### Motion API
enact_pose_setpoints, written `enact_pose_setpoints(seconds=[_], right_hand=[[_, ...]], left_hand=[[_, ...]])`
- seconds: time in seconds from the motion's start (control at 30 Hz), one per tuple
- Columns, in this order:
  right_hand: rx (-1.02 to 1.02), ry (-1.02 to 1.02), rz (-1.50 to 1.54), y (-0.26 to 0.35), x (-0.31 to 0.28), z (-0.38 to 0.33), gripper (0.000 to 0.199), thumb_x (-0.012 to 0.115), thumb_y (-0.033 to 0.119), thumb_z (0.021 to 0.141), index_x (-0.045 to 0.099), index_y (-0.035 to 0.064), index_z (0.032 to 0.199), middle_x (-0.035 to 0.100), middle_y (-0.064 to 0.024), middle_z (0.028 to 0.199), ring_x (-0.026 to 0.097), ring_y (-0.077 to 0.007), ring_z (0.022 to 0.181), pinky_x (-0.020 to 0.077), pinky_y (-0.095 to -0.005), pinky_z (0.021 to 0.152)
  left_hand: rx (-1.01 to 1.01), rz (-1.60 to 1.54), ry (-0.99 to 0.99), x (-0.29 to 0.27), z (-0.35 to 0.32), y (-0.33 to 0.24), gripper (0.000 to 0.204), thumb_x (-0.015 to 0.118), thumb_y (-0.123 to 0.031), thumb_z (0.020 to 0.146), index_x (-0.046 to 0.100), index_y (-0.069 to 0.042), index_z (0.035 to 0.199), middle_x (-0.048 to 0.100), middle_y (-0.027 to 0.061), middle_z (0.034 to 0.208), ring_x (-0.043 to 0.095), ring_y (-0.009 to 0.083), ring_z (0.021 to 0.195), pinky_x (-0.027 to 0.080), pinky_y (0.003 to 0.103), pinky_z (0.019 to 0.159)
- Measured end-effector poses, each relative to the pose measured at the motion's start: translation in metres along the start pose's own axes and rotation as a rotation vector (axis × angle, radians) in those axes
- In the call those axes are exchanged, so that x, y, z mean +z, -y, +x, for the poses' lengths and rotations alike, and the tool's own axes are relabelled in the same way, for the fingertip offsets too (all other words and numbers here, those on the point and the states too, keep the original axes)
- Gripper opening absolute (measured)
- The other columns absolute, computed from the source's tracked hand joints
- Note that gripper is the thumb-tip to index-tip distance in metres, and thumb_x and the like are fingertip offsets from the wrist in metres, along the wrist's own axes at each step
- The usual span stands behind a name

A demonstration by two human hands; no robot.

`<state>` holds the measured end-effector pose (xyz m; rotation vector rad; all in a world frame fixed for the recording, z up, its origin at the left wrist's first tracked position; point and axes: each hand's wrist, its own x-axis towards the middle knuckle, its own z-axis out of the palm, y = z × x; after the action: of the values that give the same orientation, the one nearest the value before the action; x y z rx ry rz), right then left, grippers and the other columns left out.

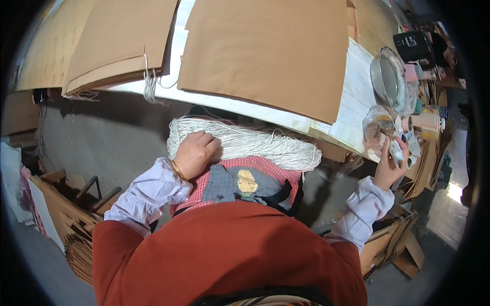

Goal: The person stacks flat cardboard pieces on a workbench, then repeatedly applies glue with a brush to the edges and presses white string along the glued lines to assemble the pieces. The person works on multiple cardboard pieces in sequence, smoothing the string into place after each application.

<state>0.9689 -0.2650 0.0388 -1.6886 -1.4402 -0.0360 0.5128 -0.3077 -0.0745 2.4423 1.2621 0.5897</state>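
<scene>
A thick bundle of white cord [255, 143] lies across my lap on a red checked cloth [265, 168]. My left hand [194, 153] rests on the bundle's left end, fingers curled over the strands; a gold bangle sits on that wrist. My right hand [390, 163] is raised at the table's right edge and grips a small white tube-like object [397, 152]. Next to it lies a crumpled clear plastic bag [380, 125]. Large brown paper sheets [270, 51] cover the white table [352, 107] in front of me.
A metal sieve bowl [390, 76], pink and cream cups [426, 122] and a black device [413, 46] stand at the right. More brown sheets [117, 46] lie at the left, with cord ends [149, 84] hanging off. Cardboard pieces [66, 214] lean on the grey floor.
</scene>
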Motion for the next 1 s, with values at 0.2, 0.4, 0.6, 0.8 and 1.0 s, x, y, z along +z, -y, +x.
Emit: enact_pose_setpoints(seconds=[0.2, 0.4, 0.6, 0.8, 1.0], right_hand=[[0.145, 0.205, 0.599, 0.144, 0.1, -0.04, 0.007, 0.07, 0.005, 0.083, 0.066, 0.0004, 0.087, 0.064, -0.0039, 0.082, 0.058, -0.0101, 0.07, 0.0478, -0.026, 0.064], [0.127, 0.491, 0.744, 0.208, 0.182, -0.046, 0.014, 0.072, 0.008, 0.085, 0.067, -0.0031, 0.079, 0.067, -0.0019, 0.071, 0.061, -0.0083, 0.065, 0.0488, -0.0229, 0.06], [0.119, 0.588, 0.587, 0.194, 0.196, -0.036, 0.021, 0.072, 0.015, 0.082, 0.063, -0.0001, 0.07, 0.065, -0.0055, 0.064, 0.059, -0.0108, 0.057, 0.0472, -0.0276, 0.055], [0.034, 0.279, 0.155, 0.103, 0.143, -0.019, 0.02, 0.068, 0.019, 0.081, 0.065, 0.0015, 0.071, 0.066, -0.0115, 0.062, 0.065, -0.025, 0.055, 0.049, -0.0354, 0.053], [-0.227, 0.227, -0.223, 0.102, 0.139, -0.01, 0.03, 0.072, 0.029, 0.081, 0.066, 0.0024, 0.07, 0.064, -0.0129, 0.06, 0.063, -0.0276, 0.052, 0.048, -0.034, 0.052]], left_hand=[[-0.094, -0.001, -0.09, -0.017, -0.01, -0.003, 0.02, 0.061, -0.005, 0.072, 0.064, -0.003, 0.091, 0.057, 0.0091, 0.066, 0.058, 0.0294, 0.06, 0.047, 0.04, 0.054], [-0.125, 0.303, -0.136, -0.058, 0.023, -0.005, 0.013, 0.058, -0.004, 0.071, 0.06, -0.003, 0.084, 0.063, 0.0139, 0.104, 0.056, 0.0266, 0.083, 0.046, 0.035, 0.069], [-0.185, 0.437, -0.037, -0.043, 0.068, 0.009, 0.018, 0.061, -0.006, 0.069, 0.059, 0.0, 0.086, 0.055, 0.0208, 0.133, 0.056, 0.0269, 0.09, 0.048, 0.035, 0.081], [-0.132, 0.43, -0.077, -0.039, 0.067, 0.012, 0.018, 0.06, -0.004, 0.068, 0.058, 0.001, 0.085, 0.056, 0.0236, 0.131, 0.057, 0.0287, 0.09, 0.049, 0.036, 0.08], [-0.132, 0.461, -0.045, -0.038, 0.071, 0.013, 0.015, 0.06, -0.005, 0.069, 0.058, 0.001, 0.082, 0.057, 0.0249, 0.128, 0.057, 0.0279, 0.087, 0.048, 0.036, 0.075]])
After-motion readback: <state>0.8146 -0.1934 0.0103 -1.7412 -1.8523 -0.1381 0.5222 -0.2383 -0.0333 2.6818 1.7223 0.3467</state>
